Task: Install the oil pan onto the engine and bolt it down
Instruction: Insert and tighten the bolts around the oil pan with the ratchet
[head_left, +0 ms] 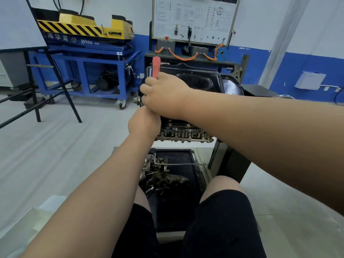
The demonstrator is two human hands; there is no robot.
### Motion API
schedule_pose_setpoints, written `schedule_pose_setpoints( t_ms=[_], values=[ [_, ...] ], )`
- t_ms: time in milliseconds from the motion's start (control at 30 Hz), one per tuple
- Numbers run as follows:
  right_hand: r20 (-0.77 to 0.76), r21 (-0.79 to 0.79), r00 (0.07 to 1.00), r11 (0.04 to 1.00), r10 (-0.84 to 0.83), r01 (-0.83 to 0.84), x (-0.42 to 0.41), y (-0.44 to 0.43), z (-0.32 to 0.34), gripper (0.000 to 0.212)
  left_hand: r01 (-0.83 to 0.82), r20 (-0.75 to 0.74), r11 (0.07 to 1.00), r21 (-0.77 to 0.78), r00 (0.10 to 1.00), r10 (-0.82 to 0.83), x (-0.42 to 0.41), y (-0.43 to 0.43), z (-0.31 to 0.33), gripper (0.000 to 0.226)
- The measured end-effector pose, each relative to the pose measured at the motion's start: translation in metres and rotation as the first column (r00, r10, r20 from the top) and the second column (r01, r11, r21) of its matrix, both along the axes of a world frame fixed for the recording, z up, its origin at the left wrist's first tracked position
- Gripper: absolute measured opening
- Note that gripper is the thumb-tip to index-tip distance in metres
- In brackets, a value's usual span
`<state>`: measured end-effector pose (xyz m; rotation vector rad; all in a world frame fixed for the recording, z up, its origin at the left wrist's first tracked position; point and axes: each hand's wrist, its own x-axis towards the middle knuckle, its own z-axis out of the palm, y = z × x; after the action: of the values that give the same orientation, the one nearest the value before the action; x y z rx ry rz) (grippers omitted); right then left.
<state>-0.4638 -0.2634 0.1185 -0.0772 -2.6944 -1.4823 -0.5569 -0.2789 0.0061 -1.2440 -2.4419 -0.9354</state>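
At the centre of the frame, the black oil pan [201, 81] sits on top of the engine [184, 134], its rim lying along the block's upper edge. The right hand [163, 95] reaches across to the pan's left edge, its grip closed around a red-handled tool [156, 67] whose handle sticks up above the knuckles; the working end is hidden under the hand. Just below it and touching it, the left hand [144, 123] is curled against the engine's left end, but I cannot tell what its grip holds, since the fingers are covered by the right hand. Beneath the engine, between the person's knees in the lower middle of the frame, a dark tray [178, 207] holds a heap of grimy metal parts [163, 177] and a thin bent rod. Further out, in the upper left, a blue wheeled cart [83, 60] carries a yellow machine with black hazard stripes [81, 27]. At the top centre a white wiring board [193, 17] stands behind the engine, with orange cables [184, 56] looping along its base.
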Motion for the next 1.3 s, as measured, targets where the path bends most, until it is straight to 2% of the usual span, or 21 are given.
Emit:
schedule_pose_setpoints(
  t_ms=[100, 167, 233, 333, 400, 500, 600, 667, 733, 833, 900, 933, 967, 1033, 1100, 1133, 1200, 1300],
  values=[
    [-0.064, -0.081, 0.989, 0.989, -0.132, 0.127, 0.002, -0.003, -0.002, 0.021, -0.046, 0.004, 0.995, -0.089, 0.999, 0.046, 0.003, -0.001, 0.005, 0.022],
    [-0.111, -0.216, 0.964, 0.953, -0.241, 0.213, 0.005, -0.005, -0.003, 0.040, -0.019, 0.086, 0.991, -0.134, 0.996, 0.031, 0.004, -0.001, 0.004, 0.027],
    [-0.130, -0.276, 0.951, 0.931, -0.281, 0.238, 0.004, -0.006, -0.009, 0.047, 0.009, 0.151, 0.990, -0.139, 0.988, 0.013, 0.000, 0.000, 0.001, 0.025],
    [-0.102, -0.205, 0.975, 0.964, -0.195, 0.171, 0.001, -0.009, -0.009, 0.024, 0.048, 0.086, 0.991, -0.128, 0.996, -0.037, -0.007, 0.000, -0.001, 0.018],
    [-0.057, -0.079, 0.994, 0.993, -0.095, 0.090, 0.000, -0.004, -0.004, 0.027, 0.097, 0.033, 0.985, -0.145, 0.995, -0.093, -0.009, 0.006, 0.004, 0.024],
    [-0.020, 0.029, 1.000, 0.999, 0.014, -0.014, 0.000, 0.001, 0.000, 0.028, 0.129, 0.096, 0.972, -0.197, 0.989, -0.111, -0.014, 0.012, 0.007, 0.033],
    [-0.077, -0.077, 0.985, 0.986, -0.153, 0.147, 0.001, -0.005, 0.000, 0.021, 0.156, 0.091, 0.972, -0.174, 0.986, -0.142, -0.017, 0.011, 0.006, 0.024],
    [-0.133, -0.231, 0.939, 0.932, -0.316, 0.281, 0.002, -0.007, -0.006, 0.037, 0.142, 0.135, 0.965, -0.222, 0.984, -0.114, -0.019, 0.010, 0.011, 0.028],
    [-0.125, -0.297, 0.925, 0.903, -0.360, 0.311, 0.000, -0.006, -0.010, 0.037, 0.148, 0.133, 0.953, -0.263, 0.984, -0.116, -0.021, 0.010, 0.013, 0.031],
    [-0.050, -0.144, 0.983, 0.975, -0.175, 0.166, 0.002, 0.006, -0.005, 0.025, 0.123, 0.038, 0.968, -0.219, 0.992, -0.118, -0.015, 0.011, 0.012, 0.017],
    [0.029, -0.001, 0.999, 1.000, 0.016, -0.016, 0.004, 0.017, 0.002, 0.026, 0.082, 0.045, 0.973, -0.218, 0.996, -0.074, -0.013, 0.011, 0.013, 0.025],
    [0.030, 0.007, 0.997, 0.997, 0.073, -0.074, 0.005, 0.018, 0.003, 0.026, 0.086, 0.059, 0.969, -0.230, 0.995, -0.075, -0.013, 0.012, 0.014, 0.030],
    [0.013, -0.006, 0.997, 0.997, 0.075, -0.075, 0.006, 0.016, 0.001, 0.026, 0.122, 0.066, 0.965, -0.232, 0.992, -0.110, -0.014, 0.014, 0.014, 0.032],
    [-0.077, -0.052, 0.995, 0.997, -0.062, 0.059, 0.005, 0.010, -0.006, 0.028, 0.179, 0.049, 0.960, -0.214, 0.984, -0.173, -0.020, 0.015, 0.016, 0.027],
    [-0.189, -0.244, 0.941, 0.941, -0.281, 0.233, 0.006, 0.003, -0.010, 0.041, 0.200, 0.101, 0.957, -0.208, 0.978, -0.182, -0.021, 0.012, 0.019, 0.020],
    [-0.187, -0.323, 0.926, 0.911, -0.327, 0.257, 0.006, 0.002, -0.012, 0.044, 0.219, 0.118, 0.951, -0.219, 0.973, -0.196, -0.022, 0.011, 0.020, 0.020],
    [-0.149, -0.272, 0.955, 0.939, -0.257, 0.210, 0.001, 0.003, -0.013, 0.035, 0.217, 0.133, 0.954, -0.205, 0.972, -0.192, -0.023, 0.012, 0.017, 0.027],
    [-0.002, -0.061, 1.000, 0.998, 0.006, -0.006, 0.001, 0.016, -0.004, 0.027, 0.136, 0.088, 0.970, -0.201, 0.989, -0.121, -0.023, 0.013, 0.012, 0.029]
  ],
)
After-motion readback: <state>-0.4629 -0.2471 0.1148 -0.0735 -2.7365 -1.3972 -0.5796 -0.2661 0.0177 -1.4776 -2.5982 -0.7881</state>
